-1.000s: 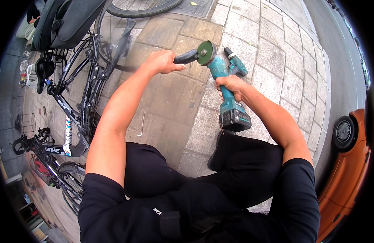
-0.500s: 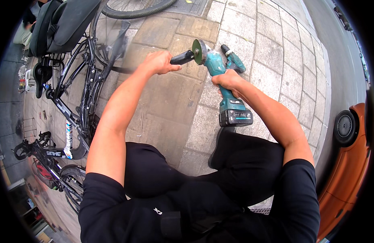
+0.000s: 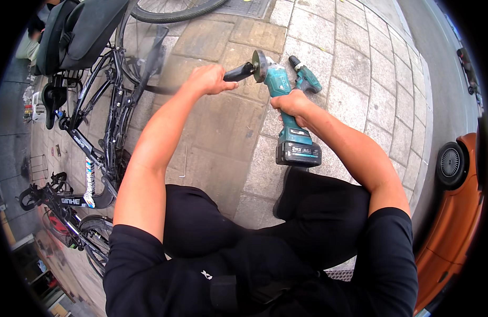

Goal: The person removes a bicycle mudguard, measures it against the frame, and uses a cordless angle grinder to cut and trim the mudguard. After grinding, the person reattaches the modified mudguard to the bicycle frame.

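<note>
My left hand (image 3: 207,80) is closed around a black tube (image 3: 238,72), whose far side beyond the fist is blurred. The tube's right end meets the disc (image 3: 260,66) of a teal cordless angle grinder (image 3: 277,83), though I cannot tell for certain whether they touch. Wrapped round the grinder's body is my right hand (image 3: 292,105), with the black battery pack (image 3: 298,154) sticking out below it toward my knee. Just right of the grinder's head, a teal cordless drill (image 3: 306,75) lies on the paving.
Black bicycles (image 3: 104,105) stand along the left, one carrying a big black bag (image 3: 88,37). A bicycle wheel (image 3: 175,16) shows at the top. An L-shaped hex key (image 3: 184,162) lies on the paving. An orange car (image 3: 450,227) is at the right, by the road.
The grinder's handle and battery have swung slightly left with my right hand. Its disc now appears more edge-on and grey. The tube's end has tilted up a little.
</note>
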`<action>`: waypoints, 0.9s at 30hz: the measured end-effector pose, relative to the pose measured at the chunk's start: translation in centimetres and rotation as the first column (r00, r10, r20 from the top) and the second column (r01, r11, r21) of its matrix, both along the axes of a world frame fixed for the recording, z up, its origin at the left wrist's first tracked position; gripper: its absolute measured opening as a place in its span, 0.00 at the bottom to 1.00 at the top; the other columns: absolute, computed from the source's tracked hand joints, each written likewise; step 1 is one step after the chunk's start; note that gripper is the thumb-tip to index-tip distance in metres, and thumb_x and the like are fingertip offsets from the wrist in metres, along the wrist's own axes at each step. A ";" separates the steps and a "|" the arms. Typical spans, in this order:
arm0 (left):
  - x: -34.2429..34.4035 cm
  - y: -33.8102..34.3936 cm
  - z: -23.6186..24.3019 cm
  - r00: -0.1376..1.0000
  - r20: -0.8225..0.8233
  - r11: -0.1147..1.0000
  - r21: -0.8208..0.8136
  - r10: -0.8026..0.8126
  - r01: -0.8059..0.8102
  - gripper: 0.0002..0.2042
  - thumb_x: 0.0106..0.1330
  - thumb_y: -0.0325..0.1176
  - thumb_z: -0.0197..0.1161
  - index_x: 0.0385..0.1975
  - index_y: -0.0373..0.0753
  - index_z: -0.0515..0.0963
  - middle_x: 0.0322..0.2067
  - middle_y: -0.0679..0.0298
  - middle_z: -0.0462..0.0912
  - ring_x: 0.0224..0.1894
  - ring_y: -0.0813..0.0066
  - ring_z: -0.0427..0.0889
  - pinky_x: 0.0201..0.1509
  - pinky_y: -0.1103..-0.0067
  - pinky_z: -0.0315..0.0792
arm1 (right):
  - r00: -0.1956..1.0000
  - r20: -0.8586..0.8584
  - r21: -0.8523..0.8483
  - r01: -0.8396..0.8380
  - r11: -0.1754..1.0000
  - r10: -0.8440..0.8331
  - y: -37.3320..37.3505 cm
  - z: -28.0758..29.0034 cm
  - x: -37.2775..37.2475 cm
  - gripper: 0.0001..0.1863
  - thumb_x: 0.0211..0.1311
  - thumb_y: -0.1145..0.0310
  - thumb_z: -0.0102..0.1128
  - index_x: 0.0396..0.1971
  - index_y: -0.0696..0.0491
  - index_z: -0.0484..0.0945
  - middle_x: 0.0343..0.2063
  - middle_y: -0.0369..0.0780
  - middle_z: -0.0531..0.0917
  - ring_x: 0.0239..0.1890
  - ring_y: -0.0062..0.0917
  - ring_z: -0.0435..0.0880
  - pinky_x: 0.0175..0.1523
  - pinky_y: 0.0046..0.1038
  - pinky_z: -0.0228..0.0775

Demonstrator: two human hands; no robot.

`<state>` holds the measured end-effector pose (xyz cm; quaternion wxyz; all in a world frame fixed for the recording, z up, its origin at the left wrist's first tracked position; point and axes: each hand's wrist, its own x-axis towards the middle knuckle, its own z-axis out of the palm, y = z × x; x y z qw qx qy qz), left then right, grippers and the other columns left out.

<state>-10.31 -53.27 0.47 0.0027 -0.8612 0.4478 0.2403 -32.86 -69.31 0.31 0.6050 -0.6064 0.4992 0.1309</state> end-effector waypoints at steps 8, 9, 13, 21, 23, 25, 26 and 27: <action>0.3 -0.5 -1.3 0.999 0.037 0.999 -0.033 -0.022 0.023 0.33 0.61 0.69 0.66 0.31 0.36 0.87 0.33 0.50 0.89 0.40 0.49 0.89 0.46 0.59 0.79 | 0.993 0.006 0.201 0.112 0.973 -0.115 0.1 -1.6 0.6 0.08 0.59 0.72 0.69 0.32 0.59 0.78 0.24 0.41 0.78 0.21 0.29 0.81 0.25 0.37 0.79; 0.2 -0.6 -1.2 0.999 0.038 0.999 -0.040 -0.025 0.026 0.33 0.62 0.69 0.66 0.31 0.36 0.87 0.33 0.50 0.89 0.41 0.49 0.89 0.46 0.59 0.79 | 0.991 0.002 0.212 0.129 0.969 -0.132 0.2 -1.9 0.6 0.08 0.59 0.72 0.68 0.32 0.59 0.78 0.24 0.40 0.78 0.21 0.29 0.81 0.25 0.37 0.79; 0.0 -0.6 -1.7 0.997 0.067 0.999 -0.040 -0.024 0.027 0.32 0.62 0.68 0.66 0.32 0.37 0.88 0.34 0.50 0.89 0.41 0.49 0.89 0.47 0.59 0.79 | 0.985 0.006 0.247 0.167 0.955 -0.174 0.5 -2.3 0.8 0.08 0.60 0.72 0.68 0.31 0.58 0.78 0.24 0.40 0.78 0.20 0.29 0.80 0.24 0.38 0.79; 0.4 0.1 -3.1 0.998 0.042 0.999 0.020 -0.044 0.043 0.31 0.63 0.67 0.66 0.36 0.39 0.88 0.37 0.50 0.90 0.44 0.51 0.89 0.48 0.59 0.79 | 0.988 0.018 0.195 0.148 0.970 -0.154 0.1 -1.0 1.0 0.09 0.57 0.74 0.70 0.32 0.61 0.79 0.27 0.43 0.80 0.22 0.30 0.82 0.25 0.39 0.79; 0.3 0.3 -3.2 0.998 0.047 0.999 0.039 -0.038 0.036 0.31 0.63 0.68 0.66 0.36 0.40 0.88 0.38 0.51 0.90 0.45 0.51 0.89 0.49 0.59 0.79 | 0.985 0.016 0.174 0.168 0.970 -0.173 0.1 -0.5 0.9 0.09 0.57 0.74 0.70 0.32 0.61 0.80 0.27 0.43 0.81 0.22 0.30 0.82 0.25 0.38 0.79; 0.2 0.7 -3.7 0.996 0.079 0.998 0.047 -0.040 0.037 0.31 0.63 0.68 0.66 0.37 0.40 0.88 0.39 0.52 0.90 0.45 0.52 0.89 0.49 0.59 0.79 | 0.986 0.050 0.172 0.147 0.974 -0.157 -0.9 -1.1 0.6 0.09 0.57 0.73 0.72 0.33 0.61 0.81 0.27 0.42 0.81 0.22 0.29 0.82 0.25 0.37 0.78; 0.3 0.8 -3.7 0.997 0.069 0.998 0.062 -0.034 0.029 0.30 0.63 0.67 0.67 0.38 0.41 0.88 0.39 0.53 0.90 0.46 0.53 0.89 0.50 0.59 0.79 | 0.986 0.068 0.168 0.137 0.976 -0.150 -1.6 -1.2 0.4 0.10 0.57 0.73 0.72 0.34 0.61 0.81 0.27 0.42 0.82 0.22 0.29 0.82 0.25 0.37 0.78; 0.4 1.2 -3.8 0.998 0.058 0.996 0.082 -0.023 0.018 0.29 0.63 0.66 0.68 0.39 0.42 0.88 0.40 0.55 0.91 0.46 0.54 0.89 0.50 0.60 0.79 | 0.982 0.102 0.187 0.138 0.973 -0.159 -2.2 -1.0 0.1 0.10 0.57 0.72 0.73 0.34 0.60 0.81 0.27 0.41 0.82 0.22 0.28 0.83 0.25 0.36 0.78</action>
